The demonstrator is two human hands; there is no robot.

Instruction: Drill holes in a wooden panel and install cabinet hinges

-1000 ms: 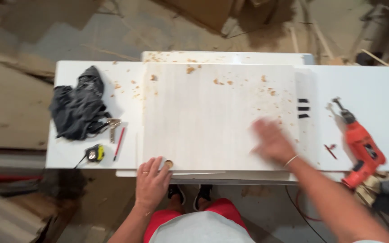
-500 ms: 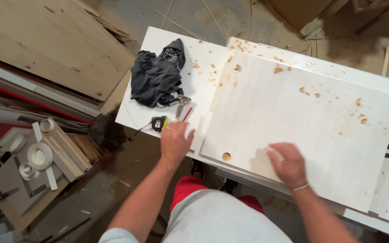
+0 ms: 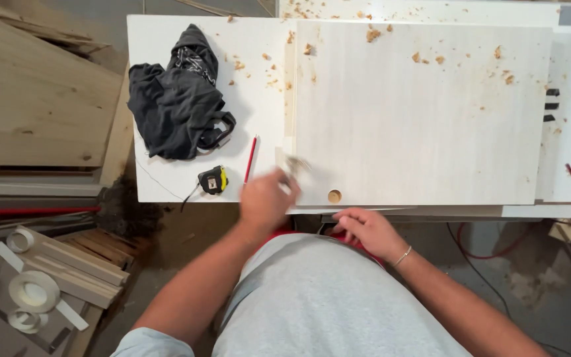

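Where the floor shows at far left, offcut strips and rolls of pale edge tape [image 3: 33, 291] lie heaped beside stacked plywood, out of the way of the bench. Dark cloth [image 3: 176, 99], bundled, sits on the white bench top [image 3: 153, 39], with a yellow-and-black tape measure [image 3: 212, 180] and a red pencil [image 3: 251, 158] just beside it, near the front edge within easy reach. Left hand [image 3: 267, 198]: blurred, raised at the near left corner of the pale wooden panel [image 3: 424, 112]; whether its fingers are closed on anything cannot be told. Panel: lies flat on the bench, strewn with wood chips, a round bored hole [image 3: 334, 196] close to its front edge. Right hand [image 3: 365, 231]: loosely spread, empty, fingers touching the bench's front edge below the hole. Small black fittings [image 3: 551, 104] lie further right.
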